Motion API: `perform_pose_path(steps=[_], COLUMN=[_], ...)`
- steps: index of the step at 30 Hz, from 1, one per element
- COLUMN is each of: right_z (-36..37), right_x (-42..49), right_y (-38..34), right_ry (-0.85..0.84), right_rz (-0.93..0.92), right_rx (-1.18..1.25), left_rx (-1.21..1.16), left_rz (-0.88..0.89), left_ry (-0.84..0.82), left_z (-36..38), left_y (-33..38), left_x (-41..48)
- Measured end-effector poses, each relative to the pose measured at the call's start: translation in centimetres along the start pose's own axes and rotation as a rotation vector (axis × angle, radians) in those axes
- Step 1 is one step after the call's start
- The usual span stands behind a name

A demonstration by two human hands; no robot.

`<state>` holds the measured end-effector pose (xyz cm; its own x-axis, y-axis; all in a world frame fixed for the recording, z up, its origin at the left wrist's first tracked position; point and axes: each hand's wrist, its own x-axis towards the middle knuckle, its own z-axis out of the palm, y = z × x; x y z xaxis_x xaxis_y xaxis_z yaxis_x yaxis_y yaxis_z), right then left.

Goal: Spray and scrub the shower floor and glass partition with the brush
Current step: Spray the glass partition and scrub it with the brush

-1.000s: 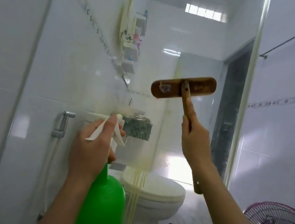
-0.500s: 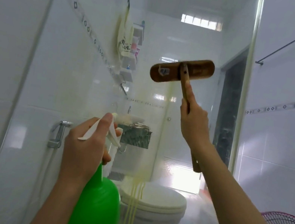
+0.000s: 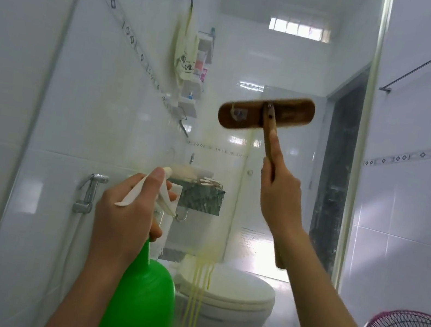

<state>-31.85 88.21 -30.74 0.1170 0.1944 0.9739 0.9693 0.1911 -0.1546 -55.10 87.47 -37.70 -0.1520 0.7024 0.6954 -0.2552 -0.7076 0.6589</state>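
Your left hand point(image 3: 123, 222) has its fingers clenched round the green spray bottle point(image 3: 140, 303) neck, forefinger over the white trigger. Your right hand point(image 3: 278, 200) grasps the brush point(image 3: 266, 113) handle, its head against the glass partition point(image 3: 358, 159) towards its right edge, above yellowish streaks point(image 3: 197, 290).

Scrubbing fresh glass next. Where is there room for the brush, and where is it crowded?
Open: the glass above the brush, and the strip between the right hand and the metal edge. Crowded: lower middle, where the left hand holds the spray bottle beside yellow drips.
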Motion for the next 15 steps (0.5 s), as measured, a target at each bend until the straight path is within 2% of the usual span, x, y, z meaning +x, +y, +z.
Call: perform_pose_path(steps=[4, 6, 11, 13, 15], right_z=[-0.7, -0.5, -0.2, 0.1, 0.2], right_x=[-10.5, -9.5, 2.0, 0.4, -5.6], right_y=[1.9, 1.9, -0.7, -0.4, 0.9], right_ry=[-0.096, -0.092, -0.032, -0.033, -0.079], right_rz=[0.088, 0.046, -0.073, -0.039, 0.037], right_rx=[0.023, 0.009, -0.038, -0.014, 0.019], left_rx=[0.023, 0.033, 0.036, 0.031, 0.037], left_rz=[-0.009, -0.01, -0.038, -0.042, -0.045], left_ry=[0.006, 0.008, 0.019, 0.019, 0.02], left_z=[-0.6, -0.7, -0.6, -0.5, -0.5], left_y=[-0.3, -0.4, -1.0, -1.3, -1.3], left_x=[-0.2, -0.3, -0.9, -1.1, -1.3])
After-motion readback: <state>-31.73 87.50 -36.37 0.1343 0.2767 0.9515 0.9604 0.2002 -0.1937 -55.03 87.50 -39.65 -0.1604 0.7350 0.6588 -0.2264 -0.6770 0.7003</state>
